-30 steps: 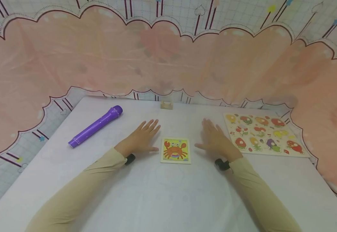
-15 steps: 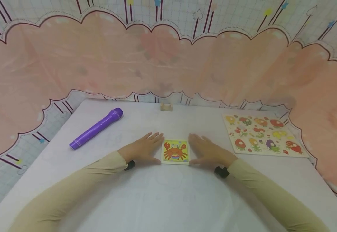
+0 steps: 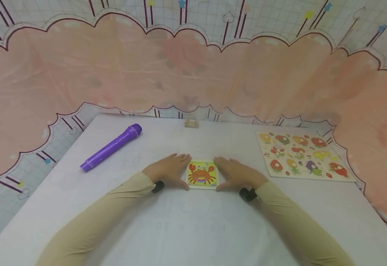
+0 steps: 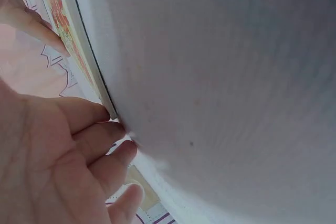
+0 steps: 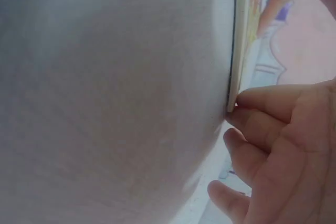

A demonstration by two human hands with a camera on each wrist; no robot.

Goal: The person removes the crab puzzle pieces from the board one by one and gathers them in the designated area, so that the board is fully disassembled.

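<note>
A small square crab puzzle (image 3: 202,175) with a pale rim lies flat on the white table, between my two hands. My left hand (image 3: 169,170) holds its left side, thumb at the near corner and fingertips at the far one. On the right side my right hand (image 3: 240,173) grips it in the same way. The left wrist view has the index fingertip (image 4: 100,113) against the end of the board's edge (image 4: 86,45). In the right wrist view, fingers (image 5: 268,103) touch the board's corner (image 5: 234,95), while the lower fingers curl below it.
A purple toy microphone (image 3: 111,147) lies at the left. To the right is a flat board of fruit and vegetable pieces (image 3: 304,155). A small tan block (image 3: 191,123) stands at the back edge, before a patterned cloth (image 3: 193,74).
Both hands have come inward from beside the crab puzzle to its edges, their spread fingers drawing in around its corners. The puzzle stays in about the same place.
</note>
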